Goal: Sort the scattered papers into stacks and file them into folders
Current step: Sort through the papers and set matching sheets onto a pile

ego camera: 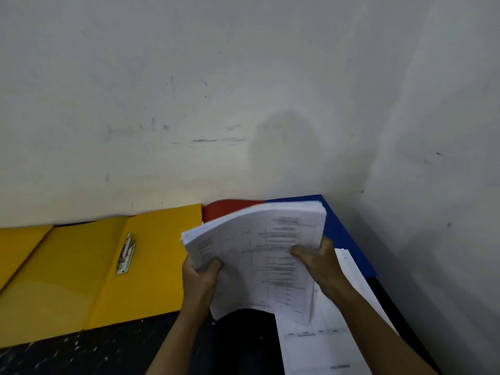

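Note:
A thick stack of printed white papers (259, 247) is lifted off the dark table, bowed and blurred. My left hand (200, 277) grips its lower left edge, thumb on top. My right hand (319, 258) grips its right side, thumb on the top sheet. An open yellow folder (81, 280) with a metal clip (125, 254) lies flat to the left. Behind the stack show a red folder (221, 208) and a blue folder (343, 234). More printed sheets (324, 342) lie under my right forearm.
A pale scuffed wall (216, 104) stands close behind the folders and bends round on the right. The dark speckled table top (94, 353) shows in front of the yellow folder.

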